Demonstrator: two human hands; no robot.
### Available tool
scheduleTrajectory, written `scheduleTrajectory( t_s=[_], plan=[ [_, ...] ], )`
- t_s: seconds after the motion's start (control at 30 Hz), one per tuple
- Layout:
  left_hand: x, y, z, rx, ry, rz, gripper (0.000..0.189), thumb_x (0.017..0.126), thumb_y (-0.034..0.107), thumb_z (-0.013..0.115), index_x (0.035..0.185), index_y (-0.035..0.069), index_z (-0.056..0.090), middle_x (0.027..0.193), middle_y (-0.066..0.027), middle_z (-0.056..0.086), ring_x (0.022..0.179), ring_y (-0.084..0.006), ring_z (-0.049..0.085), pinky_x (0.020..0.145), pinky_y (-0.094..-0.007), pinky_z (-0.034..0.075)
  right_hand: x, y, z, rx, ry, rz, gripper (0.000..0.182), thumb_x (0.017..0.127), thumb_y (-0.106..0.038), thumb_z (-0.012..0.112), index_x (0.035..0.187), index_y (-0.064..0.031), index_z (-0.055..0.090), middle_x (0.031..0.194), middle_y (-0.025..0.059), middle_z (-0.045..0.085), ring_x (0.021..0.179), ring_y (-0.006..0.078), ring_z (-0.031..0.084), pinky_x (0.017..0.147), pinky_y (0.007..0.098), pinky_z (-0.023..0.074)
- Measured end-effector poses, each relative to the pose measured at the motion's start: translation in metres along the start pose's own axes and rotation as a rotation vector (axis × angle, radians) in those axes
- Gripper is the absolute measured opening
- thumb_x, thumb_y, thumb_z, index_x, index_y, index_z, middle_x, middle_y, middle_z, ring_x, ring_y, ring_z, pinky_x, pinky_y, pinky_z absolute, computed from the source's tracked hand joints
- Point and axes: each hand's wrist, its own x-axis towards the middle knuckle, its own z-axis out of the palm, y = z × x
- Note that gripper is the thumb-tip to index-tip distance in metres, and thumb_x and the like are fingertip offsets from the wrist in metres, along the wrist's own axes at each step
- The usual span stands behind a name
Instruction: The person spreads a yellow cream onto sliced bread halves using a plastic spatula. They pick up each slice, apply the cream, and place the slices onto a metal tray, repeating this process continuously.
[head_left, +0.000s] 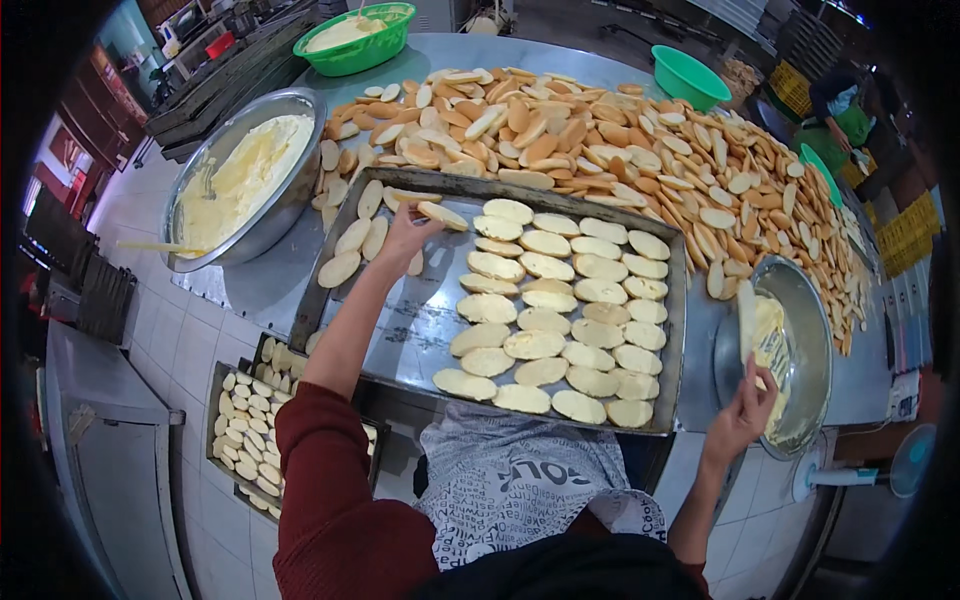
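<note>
My left hand (410, 232) pinches an oval bread slice (442, 216) over the upper left part of a large metal baking tray (679, 300). Loose slices lie at the tray's left end beside it. Several rows of pale, oval slices (545, 319) fill the tray's right part, some seemingly coated with cream. At the right, my right hand (742, 412) holds a long pale item (746, 319), seen edge-on, at the near side of a metal bowl (814, 360) with yellowish cream (768, 337). Whether that item is a bread slice or a spreader I cannot tell.
A big heap of oval bread pieces (600, 142) lies behind the tray. A steel bowl of cream (255, 176) stands left, green basins (690, 79) behind. Filled trays (247, 427) sit low at left. Another person (844, 120) is at the far right.
</note>
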Motion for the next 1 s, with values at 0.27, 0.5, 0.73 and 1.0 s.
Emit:
scheduleTrajectory(
  t_s=[0.27, 0.5, 0.73, 1.0],
  plan=[
    [0.028, -0.019, 0.002, 0.252, -0.025, 0.081, 0.058, 0.066, 0.002, 0.079, 0.116, 0.001, 0.050, 0.110, -0.0116, 0.059, 0.097, -0.0183, 0.059, 0.084, -0.0302, 0.049, 0.002, 0.024, -0.031, -0.175, 0.132, 0.026, 0.038, 0.091, 0.004, 0.048, 0.124, -0.0092, 0.061, 0.106, 0.0038, 0.050, 0.085, 0.0128, 0.047, 0.070, 0.0251, 0.0405],
    [0.020, 0.005, 0.004, 0.653, 0.380, 0.383, 0.055, 0.066, 0.002, 0.076, 0.115, 0.004, 0.050, 0.103, -0.0153, 0.057, 0.095, -0.0333, 0.055, 0.084, -0.0415, 0.047, -0.002, 0.026, -0.039, -0.201, 0.089, 0.094, 0.038, 0.092, 0.004, 0.047, 0.125, -0.0113, 0.061, 0.107, 0.0072, 0.052, 0.095, 0.0153, 0.051, 0.081, 0.0260, 0.0426],
    [0.025, 0.003, -0.040, 1.131, 0.339, 0.605, 0.025, 0.075, 0.004, 0.064, 0.100, 0.007, 0.061, 0.099, -0.0095, 0.059, 0.098, -0.0288, 0.054, 0.085, -0.0415, 0.043, 0.018, 0.067, -0.081, -0.224, 0.117, 0.083, 0.038, 0.091, 0.004, 0.048, 0.124, -0.0103, 0.062, 0.108, 0.0089, 0.054, 0.097, 0.0181, 0.053, 0.084, 0.0269, 0.0433],
    [0.047, 0.024, -0.052, 1.488, 0.077, 0.646, 0.022, 0.074, 0.004, 0.061, 0.095, 0.010, 0.062, 0.098, -0.0040, 0.060, 0.101, -0.0259, 0.052, 0.082, -0.0421, 0.043, 0.018, 0.076, -0.082, -0.293, 0.067, 0.091, 0.037, 0.091, 0.003, 0.048, 0.123, -0.0090, 0.062, 0.114, 0.0097, 0.054, 0.102, 0.0192, 0.054, 0.087, 0.0286, 0.0436]
  ],
)
